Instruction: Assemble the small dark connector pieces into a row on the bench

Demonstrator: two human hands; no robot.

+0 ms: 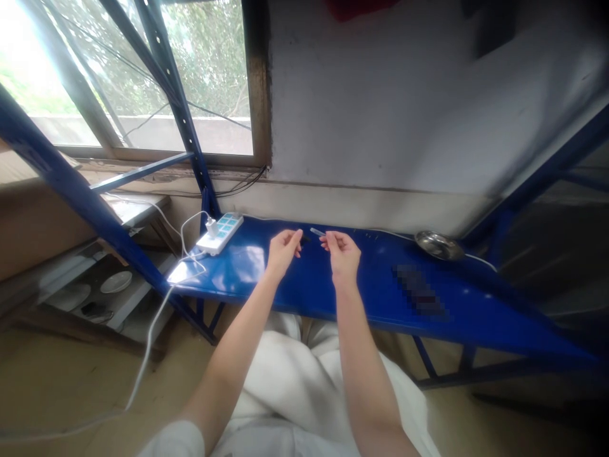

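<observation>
Above the blue tabletop [304, 279], my left hand [284, 251] pinches a small dark piece [306, 238] at its fingertips; its shape is too small to make out. My right hand [341, 251], a short way to the right, is closed on a thin, pale, clear-looking stick [317, 232] that points left toward the dark piece. A narrow gap separates the two held things. Several tiny bits [372, 235] lie on the tabletop beyond my right hand.
A white power strip [220, 233] with a plug and cable sits at the table's left end. Toward the right are a shiny metal dish [438, 245] and a blurred dark object [421, 291]. Blue posts [80, 184] rise at the left, beside a low shelf [137, 279].
</observation>
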